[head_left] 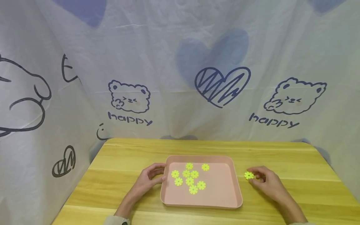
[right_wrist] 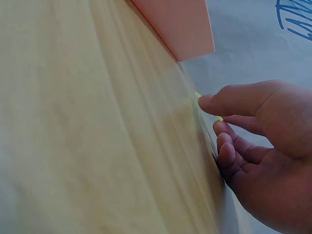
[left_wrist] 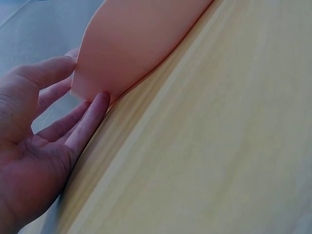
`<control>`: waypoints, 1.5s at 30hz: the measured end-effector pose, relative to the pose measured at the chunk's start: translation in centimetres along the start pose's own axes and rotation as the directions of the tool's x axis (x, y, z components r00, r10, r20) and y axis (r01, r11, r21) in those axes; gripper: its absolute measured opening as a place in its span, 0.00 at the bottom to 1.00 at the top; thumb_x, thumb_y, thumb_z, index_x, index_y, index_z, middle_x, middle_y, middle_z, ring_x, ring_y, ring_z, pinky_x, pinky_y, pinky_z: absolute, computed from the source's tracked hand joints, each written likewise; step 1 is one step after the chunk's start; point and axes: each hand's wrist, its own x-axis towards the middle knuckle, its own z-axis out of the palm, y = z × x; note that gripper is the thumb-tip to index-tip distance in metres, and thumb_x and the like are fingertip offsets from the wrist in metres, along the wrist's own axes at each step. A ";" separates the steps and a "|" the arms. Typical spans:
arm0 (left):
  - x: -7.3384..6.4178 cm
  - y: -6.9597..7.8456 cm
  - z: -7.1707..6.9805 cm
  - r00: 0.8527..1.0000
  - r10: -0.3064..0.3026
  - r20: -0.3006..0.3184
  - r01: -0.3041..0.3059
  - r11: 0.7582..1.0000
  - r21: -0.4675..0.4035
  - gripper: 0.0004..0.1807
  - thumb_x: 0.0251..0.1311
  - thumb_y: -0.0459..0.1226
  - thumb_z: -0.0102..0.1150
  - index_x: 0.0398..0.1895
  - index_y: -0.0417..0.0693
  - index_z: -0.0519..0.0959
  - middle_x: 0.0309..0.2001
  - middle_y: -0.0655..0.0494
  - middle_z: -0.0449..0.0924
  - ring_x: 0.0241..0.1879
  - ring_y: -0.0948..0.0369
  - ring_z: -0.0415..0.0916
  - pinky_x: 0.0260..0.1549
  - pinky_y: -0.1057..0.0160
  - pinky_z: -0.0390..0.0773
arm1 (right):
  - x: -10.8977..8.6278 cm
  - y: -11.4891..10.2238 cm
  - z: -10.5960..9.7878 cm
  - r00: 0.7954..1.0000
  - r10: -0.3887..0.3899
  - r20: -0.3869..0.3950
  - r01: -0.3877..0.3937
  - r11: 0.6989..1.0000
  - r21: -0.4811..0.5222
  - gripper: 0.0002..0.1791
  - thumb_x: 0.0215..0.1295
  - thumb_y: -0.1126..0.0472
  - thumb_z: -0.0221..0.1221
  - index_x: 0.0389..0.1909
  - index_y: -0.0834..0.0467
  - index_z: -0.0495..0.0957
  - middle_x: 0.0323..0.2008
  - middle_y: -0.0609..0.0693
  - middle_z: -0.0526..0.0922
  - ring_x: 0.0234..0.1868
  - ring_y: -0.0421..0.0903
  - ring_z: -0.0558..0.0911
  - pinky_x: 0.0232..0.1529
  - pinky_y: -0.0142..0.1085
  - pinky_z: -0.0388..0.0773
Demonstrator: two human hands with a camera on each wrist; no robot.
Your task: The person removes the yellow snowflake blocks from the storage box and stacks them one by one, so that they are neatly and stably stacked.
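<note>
Against the left outer wall of a shallow pink tray (head_left: 213, 200), my left hand (head_left: 146, 179) rests with thumb and fingertips touching it. The left wrist view shows loosely extended fingers at the tray's wall (left_wrist: 126, 44). Several yellow-green notched plastic discs (head_left: 193, 189) lie in the tray, mostly in its left half. To the right of the tray, my right hand (head_left: 267, 182) pinches one more yellow-green notched plastic disc (head_left: 248, 175) between thumb and fingers, at the tabletop. From the right wrist, only slivers of that disc show beside the thumb.
The wooden table (head_left: 135, 150) carries the tray near its middle. Behind and to the left hangs a pale curtain (head_left: 168, 103) printed with hearts and bear faces. Low raised walls surround the tray.
</note>
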 end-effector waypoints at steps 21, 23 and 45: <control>0.1 0.1 0.2 1.000 -0.012 0.000 0.012 1.000 0.005 0.27 0.66 0.30 0.67 0.67 0.36 0.73 0.66 0.38 0.73 0.65 0.41 0.72 0.59 0.64 0.78 | 0.2 0.1 -0.8 0.994 0.072 0.078 -0.069 0.997 -0.044 0.18 0.58 0.67 0.73 0.49 0.66 0.84 0.40 0.52 0.82 0.35 0.40 0.72 0.31 0.28 0.73; 0.1 0.1 0.2 1.000 -0.012 0.003 0.012 1.000 0.007 0.27 0.66 0.30 0.66 0.67 0.36 0.73 0.67 0.38 0.73 0.65 0.41 0.72 0.59 0.64 0.78 | 0.3 0.1 -0.8 0.993 0.082 0.085 -0.079 0.996 -0.041 0.18 0.59 0.67 0.73 0.50 0.67 0.84 0.40 0.52 0.82 0.35 0.40 0.72 0.31 0.29 0.73; -0.1 0.1 0.1 0.999 -0.037 -0.005 0.037 0.999 -0.008 0.27 0.66 0.31 0.67 0.68 0.38 0.73 0.66 0.41 0.74 0.65 0.44 0.73 0.59 0.62 0.78 | 0.7 -3.2 -1.2 0.997 0.070 0.017 -0.072 0.982 0.177 0.18 0.73 0.62 0.62 0.60 0.65 0.78 0.48 0.61 0.83 0.44 0.37 0.82 0.44 0.27 0.82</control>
